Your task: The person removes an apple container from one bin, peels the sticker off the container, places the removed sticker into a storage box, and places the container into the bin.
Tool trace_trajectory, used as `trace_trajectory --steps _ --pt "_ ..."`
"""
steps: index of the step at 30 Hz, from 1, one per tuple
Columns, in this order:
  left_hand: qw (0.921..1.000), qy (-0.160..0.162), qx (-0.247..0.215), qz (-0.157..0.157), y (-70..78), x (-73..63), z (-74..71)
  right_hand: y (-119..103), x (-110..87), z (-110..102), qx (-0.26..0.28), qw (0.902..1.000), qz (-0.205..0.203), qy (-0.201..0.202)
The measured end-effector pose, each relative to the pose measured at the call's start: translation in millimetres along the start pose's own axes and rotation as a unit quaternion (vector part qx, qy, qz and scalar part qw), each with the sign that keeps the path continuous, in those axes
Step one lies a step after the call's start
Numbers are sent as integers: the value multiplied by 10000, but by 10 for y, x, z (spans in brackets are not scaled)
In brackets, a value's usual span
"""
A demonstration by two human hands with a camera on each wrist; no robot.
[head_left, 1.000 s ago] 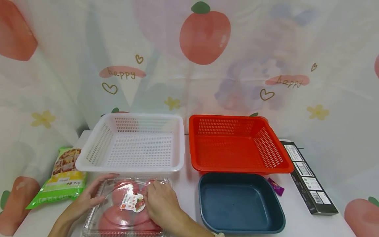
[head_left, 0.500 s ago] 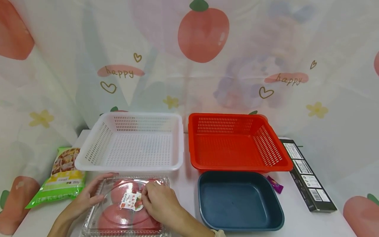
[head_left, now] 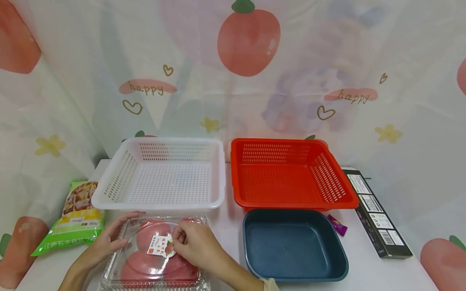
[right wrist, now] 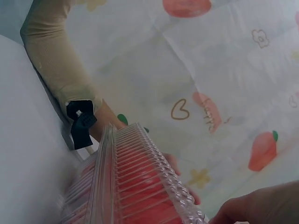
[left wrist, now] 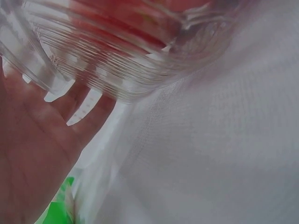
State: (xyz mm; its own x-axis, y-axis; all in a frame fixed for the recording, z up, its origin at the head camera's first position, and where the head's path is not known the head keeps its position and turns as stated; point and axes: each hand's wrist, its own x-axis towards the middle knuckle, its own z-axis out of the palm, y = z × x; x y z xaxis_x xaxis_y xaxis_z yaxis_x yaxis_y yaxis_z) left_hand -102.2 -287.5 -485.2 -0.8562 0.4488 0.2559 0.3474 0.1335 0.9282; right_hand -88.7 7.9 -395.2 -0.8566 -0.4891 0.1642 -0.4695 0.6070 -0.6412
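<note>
A clear ribbed plastic clamshell box (head_left: 140, 264) holds several large round red fruits (head_left: 143, 262) that look like tomatoes. On its lid is a white label (head_left: 157, 245) with a small red fruit picture. My right hand (head_left: 198, 246) bends over the lid and pinches the label's right edge between thumb and forefinger. At the box's left side, my left hand (head_left: 100, 246) rests against the wall, thumb near the lid edge. Its fingers (left wrist: 93, 116) look fairly straight along the ribbed side in the left wrist view. The fingertips are partly hidden behind the box.
Behind the box stands a white perforated basket (head_left: 160, 207); beside that is a red basket (head_left: 276, 204). A dark blue basin (head_left: 296, 277) sits to the right. Around them lie a green food bag (head_left: 78, 226), a small purple packet (head_left: 337, 225) and a long black box (head_left: 378, 218).
My right hand has shifted slightly left across the lid, its fingers drawing closer over the label's right edge. My left hand stays at the box's side. The view has shifted slightly.
</note>
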Motion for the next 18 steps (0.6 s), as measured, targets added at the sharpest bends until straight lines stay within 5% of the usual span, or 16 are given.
trace_trajectory --steps 18 --pt "9999 71 84 -103 54 -7 8 32 21 -44 917 9949 365 -211"
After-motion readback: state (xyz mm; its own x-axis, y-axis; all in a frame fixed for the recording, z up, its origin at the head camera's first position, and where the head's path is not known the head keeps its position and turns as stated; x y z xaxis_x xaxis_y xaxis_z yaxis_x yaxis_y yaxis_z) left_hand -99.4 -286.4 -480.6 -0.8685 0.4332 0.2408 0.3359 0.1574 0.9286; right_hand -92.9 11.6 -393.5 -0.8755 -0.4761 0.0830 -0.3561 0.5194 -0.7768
